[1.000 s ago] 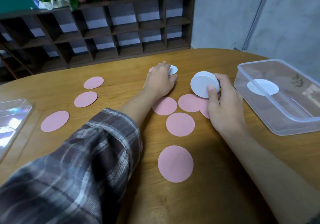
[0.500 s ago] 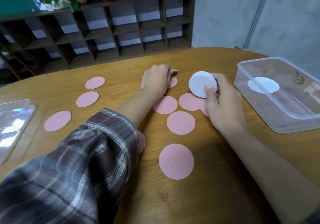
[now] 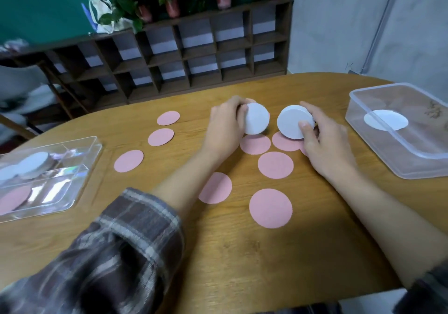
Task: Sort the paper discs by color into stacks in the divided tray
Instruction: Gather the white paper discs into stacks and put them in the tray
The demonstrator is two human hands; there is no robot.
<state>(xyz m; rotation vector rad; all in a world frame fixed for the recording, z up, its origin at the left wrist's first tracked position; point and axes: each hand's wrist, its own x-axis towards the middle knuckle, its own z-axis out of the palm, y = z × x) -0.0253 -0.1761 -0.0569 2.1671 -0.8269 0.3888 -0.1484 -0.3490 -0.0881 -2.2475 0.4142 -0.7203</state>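
Left hand (image 3: pixel 224 131): fingers (image 3: pixel 242 102) curl over the far rim of a white round paper disc (image 3: pixel 257 122), thumb at its left edge, a pinch grip. The disc is tipped up on edge, flat face toward the camera. Right hand (image 3: pixel 326 146): thumb (image 3: pixel 306 129) presses the front face of a thick stack of white paper discs (image 3: pixel 291 122), other fingers curled behind the rim. The stack is tipped up the same way, its axis pointing back at the wearer. Both sit side by side, slightly apart, over mid-table. Loose pink paper discs (image 3: pixel 275 165) lie flat beneath and around the hands on the oval wooden table (image 3: pixel 242 253). The clear divided plastic tray (image 3: pixel 95 147) at far left holds stacked white discs (image 3: pixel 34 164) in its far compartment and a pink disc (image 3: pixel 14 199) in its near one. The clear rectangular plastic tub (image 3: pixel 424 168) at right holds one flat white disc (image 3: pixel 385 122); the brown print on its wall is too blurred to read.
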